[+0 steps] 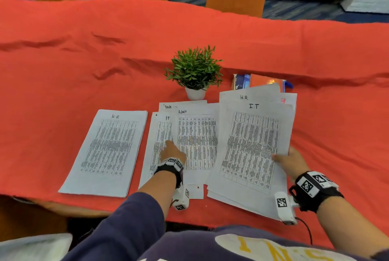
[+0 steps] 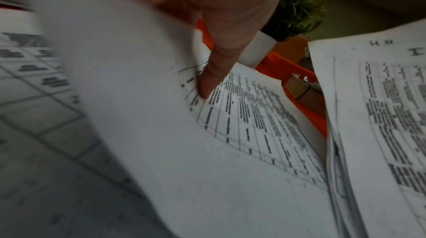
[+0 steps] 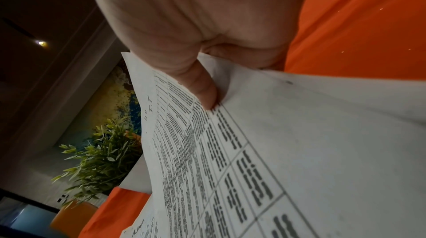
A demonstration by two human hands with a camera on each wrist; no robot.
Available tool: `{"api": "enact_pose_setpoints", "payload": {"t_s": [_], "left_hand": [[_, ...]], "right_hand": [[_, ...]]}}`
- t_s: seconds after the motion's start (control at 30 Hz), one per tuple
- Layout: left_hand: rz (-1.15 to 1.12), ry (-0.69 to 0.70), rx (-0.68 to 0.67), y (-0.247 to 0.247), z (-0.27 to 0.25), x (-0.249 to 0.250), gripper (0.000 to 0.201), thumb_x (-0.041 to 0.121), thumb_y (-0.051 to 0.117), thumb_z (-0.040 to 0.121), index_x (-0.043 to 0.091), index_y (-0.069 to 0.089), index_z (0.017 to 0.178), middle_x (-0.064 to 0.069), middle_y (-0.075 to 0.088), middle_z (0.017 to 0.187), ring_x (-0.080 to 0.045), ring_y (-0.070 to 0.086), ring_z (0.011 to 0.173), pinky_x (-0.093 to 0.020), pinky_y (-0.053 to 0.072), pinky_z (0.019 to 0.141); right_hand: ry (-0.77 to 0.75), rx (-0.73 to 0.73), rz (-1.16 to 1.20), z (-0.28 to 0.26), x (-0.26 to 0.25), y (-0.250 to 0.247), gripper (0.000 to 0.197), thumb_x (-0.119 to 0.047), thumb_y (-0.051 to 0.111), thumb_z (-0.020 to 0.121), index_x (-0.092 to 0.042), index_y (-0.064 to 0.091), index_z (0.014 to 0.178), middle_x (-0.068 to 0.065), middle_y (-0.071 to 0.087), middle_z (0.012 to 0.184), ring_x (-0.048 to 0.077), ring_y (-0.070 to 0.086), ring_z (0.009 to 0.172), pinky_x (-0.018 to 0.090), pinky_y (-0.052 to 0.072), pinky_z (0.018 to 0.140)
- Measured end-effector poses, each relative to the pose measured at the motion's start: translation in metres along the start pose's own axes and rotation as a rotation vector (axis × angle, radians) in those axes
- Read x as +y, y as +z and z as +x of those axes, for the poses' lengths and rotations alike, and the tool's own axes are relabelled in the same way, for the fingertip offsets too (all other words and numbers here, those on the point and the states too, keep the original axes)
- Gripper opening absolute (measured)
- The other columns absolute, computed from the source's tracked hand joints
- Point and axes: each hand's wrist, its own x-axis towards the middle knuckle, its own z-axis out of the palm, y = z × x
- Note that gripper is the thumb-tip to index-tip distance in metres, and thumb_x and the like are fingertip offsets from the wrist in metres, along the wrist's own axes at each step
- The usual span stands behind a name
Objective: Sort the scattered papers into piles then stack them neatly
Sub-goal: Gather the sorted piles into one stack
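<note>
The right hand [image 1: 291, 160] clamps its grip on the unsorted I.T-topped sheaf [image 1: 251, 151], thumb on top. The left hand [image 1: 171, 151] seems to pinch the Admin sheet [image 1: 196, 140] just beside that grip. Loose lower sheets could slide off the worktop [image 1: 63, 71].

Handwritten headings top the white printed table sheets. Left neat pile [image 1: 107, 151]: "H.R". Sheet under the left hand [image 1: 156, 140]: "It". Middle sheet [image 1: 196, 140]: "Admin"; sheet behind it [image 1: 168, 106]: "Task". Right bundle's top sheet [image 1: 251, 147]: "I.T"; sheet behind [image 1: 244, 97]: "H.R". Table print itself unreadable.
</note>
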Motion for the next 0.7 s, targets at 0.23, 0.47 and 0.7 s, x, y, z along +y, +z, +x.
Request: {"api": "enact_pose_setpoints", "payload": {"t_s": [0.23, 0.47, 0.7], "left_hand": [[0.221, 0.042, 0.146, -0.027, 0.001, -0.01, 0.037, 0.038, 0.041, 0.091, 0.015, 0.061, 0.112, -0.014, 0.056, 0.12, -0.031, 0.049, 0.112, -0.041, 0.045, 0.095], [0.361, -0.084, 0.068, -0.043, 0.004, -0.032, 0.05, 0.04, 0.045, 0.092, 0.019, 0.044, 0.137, -0.017, 0.032, 0.146, -0.033, 0.026, 0.135, -0.042, 0.027, 0.111], [0.24, 0.018, 0.118, -0.045, 0.0, -0.028, 0.037, 0.019, 0.054, 0.086, 0.005, 0.056, 0.12, -0.017, 0.047, 0.121, -0.032, 0.051, 0.109, -0.038, 0.049, 0.09]], "right_hand": [[0.012, -0.005, 0.008, 0.005, 0.004, 0.0, 0.041, 0.004, 0.059, 0.085, -0.009, 0.056, 0.123, 0.014, 0.065, 0.117, 0.032, 0.062, 0.106, 0.051, 0.047, 0.098], [0.023, -0.015, 0.058, 0.003, 0.001, 0.01, 0.04, 0.006, 0.058, 0.085, -0.009, 0.056, 0.122, 0.014, 0.064, 0.117, 0.031, 0.062, 0.103, 0.047, 0.048, 0.096], [0.03, -0.002, 0.087, -0.003, -0.002, 0.012, 0.039, 0.008, 0.056, 0.086, -0.008, 0.056, 0.122, 0.011, 0.064, 0.113, 0.028, 0.061, 0.097, 0.04, 0.047, 0.088]]}}
